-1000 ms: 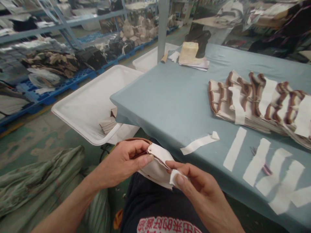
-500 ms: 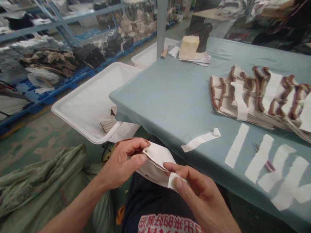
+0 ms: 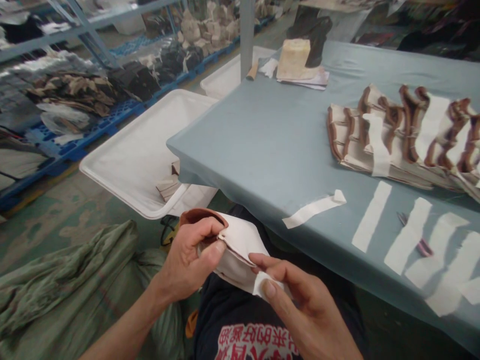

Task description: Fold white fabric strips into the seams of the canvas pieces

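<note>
Nearest is the person's dark garment [image 3: 243, 312], printed with red characters. Above it the right hand [image 3: 300, 290] has its fingers closed on two things at once: a small white scrap [image 3: 262, 285], pinched under the thumb, and the near right edge of a pale piece [image 3: 242, 232] with a brown back part. The left hand [image 3: 189, 257] grasps the other end of the piece, thumb and fingers pinching it beside a small hole in its edge. So the piece is held between both hands over the lap, just off the near edge of the worktop [image 3: 240, 130] — tilted, its brown part curving up behind the left fingers.

To the left a green sack [image 3: 63, 290] lies crumpled. On the near part of the worktop is a curled white strip [image 3: 313, 209], and right of it several more strips [image 3: 371, 217] lie in a loose row, with snips [image 3: 423, 247] among them, their pink part showing.

Beyond the strips sits a pile [image 3: 397, 140] of pale pieces with brown edges, some white strips laid over it. Left of the worktop stands a white bin [image 3: 127, 155] with a few pale pieces inside.

At the far left corner of the worktop are a yellowish block [image 3: 295, 59] on papers [image 3: 315, 81] and a dark bag [image 3: 318, 37] beside it — then a grey post [image 3: 246, 45]. Further off, blue pallets [image 3: 125, 109] carry heaped goods beside metal shelves [image 3: 37, 45].
</note>
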{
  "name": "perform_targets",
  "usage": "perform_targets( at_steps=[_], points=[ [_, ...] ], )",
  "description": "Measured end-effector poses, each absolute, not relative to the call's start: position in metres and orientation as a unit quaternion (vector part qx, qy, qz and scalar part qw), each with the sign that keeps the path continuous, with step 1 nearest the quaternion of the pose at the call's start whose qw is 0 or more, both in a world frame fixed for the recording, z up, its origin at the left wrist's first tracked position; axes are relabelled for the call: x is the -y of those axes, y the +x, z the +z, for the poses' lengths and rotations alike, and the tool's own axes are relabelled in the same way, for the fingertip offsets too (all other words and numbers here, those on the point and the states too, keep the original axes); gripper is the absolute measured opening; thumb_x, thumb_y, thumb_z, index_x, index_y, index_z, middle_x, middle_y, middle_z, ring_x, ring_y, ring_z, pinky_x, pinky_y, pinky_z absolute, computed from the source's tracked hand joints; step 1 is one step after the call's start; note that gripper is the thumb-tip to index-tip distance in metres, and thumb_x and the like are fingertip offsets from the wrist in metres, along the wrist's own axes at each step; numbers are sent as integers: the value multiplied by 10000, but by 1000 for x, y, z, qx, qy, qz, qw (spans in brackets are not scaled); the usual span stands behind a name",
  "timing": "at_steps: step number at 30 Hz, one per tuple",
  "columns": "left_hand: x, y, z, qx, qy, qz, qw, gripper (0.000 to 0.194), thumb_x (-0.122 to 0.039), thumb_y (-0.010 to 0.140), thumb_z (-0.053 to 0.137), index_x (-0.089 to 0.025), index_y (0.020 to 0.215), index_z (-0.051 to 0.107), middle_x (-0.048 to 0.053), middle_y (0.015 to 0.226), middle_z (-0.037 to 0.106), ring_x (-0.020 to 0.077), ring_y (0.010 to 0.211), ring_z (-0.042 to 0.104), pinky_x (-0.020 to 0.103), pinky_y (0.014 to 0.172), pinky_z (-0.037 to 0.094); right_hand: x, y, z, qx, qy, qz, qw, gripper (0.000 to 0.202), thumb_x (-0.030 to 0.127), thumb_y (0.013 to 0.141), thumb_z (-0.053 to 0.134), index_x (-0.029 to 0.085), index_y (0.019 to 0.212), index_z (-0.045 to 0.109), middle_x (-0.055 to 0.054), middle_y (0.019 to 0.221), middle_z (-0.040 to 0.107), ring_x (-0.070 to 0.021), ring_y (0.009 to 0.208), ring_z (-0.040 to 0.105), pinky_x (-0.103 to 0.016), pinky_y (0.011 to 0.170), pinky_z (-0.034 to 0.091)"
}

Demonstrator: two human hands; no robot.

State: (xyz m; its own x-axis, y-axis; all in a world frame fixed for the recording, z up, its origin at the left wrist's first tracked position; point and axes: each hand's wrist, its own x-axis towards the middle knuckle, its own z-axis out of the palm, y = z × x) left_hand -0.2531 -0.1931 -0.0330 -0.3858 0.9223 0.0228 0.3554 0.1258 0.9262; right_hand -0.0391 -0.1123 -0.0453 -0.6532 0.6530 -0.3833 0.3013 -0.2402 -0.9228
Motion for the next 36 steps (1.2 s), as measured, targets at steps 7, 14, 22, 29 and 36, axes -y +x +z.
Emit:
perform_targets(
  at_steps=[7, 14, 22, 29, 36],
  points=[
    [195, -250, -39, -714, 478, 452, 239, 180, -231, 870, 559, -190, 706, 621, -27, 655, 617, 125, 581, 525, 241, 572, 408, 115, -39, -48, 600, -401, 677, 145, 425, 619, 930, 698, 227, 775, 744, -128, 1282, 791, -313, 1200, 750, -415, 1062, 569],
    [193, -246, -41, -719, 458, 463, 243, 234, -274, 898, 533, -195, 681, 574, -35, 617, 552, 119, 548, 483, 243, 531, 373, 119, -42, -53, 617, -402, 660, 153, 410, 578, 956, 678, 218, 769, 739, -145, 1271, 793, -312, 1167, 766, -403, 1033, 592],
    [198, -249, -36, -735, 478, 401, 266, 280, -276, 989, 506, -176, 792, 677, -23, 693, 657, 126, 609, 556, 243, 583, 405, 126, -44, -64, 670, -392, 605, 177, 268, 400, 981, 651, 226, 792, 728, -130, 1327, 770, -299, 1207, 749, -406, 1103, 549],
    [199, -244, -34, -763, 476, 364, 242, 331, -283, 1059, 403, -213, 756, 516, -38, 694, 538, 137, 631, 494, 276, 634, 375, 131, -47, -76, 696, -371, 585, 191, 253, 346, 987, 626, 220, 785, 708, -159, 1335, 761, -309, 1258, 726, -404, 1094, 548],
    [195, -231, -62, -775, 340, 483, 224, 344, -304, 1034, 397, -252, 696, 364, -56, 646, 390, 142, 593, 385, 285, 593, 348, 135, -53, -81, 678, -358, 610, 199, 237, 329, 975, 628, 217, 778, 700, -154, 1281, 787, -305, 1176, 767, -404, 1029, 582]
  ],
)
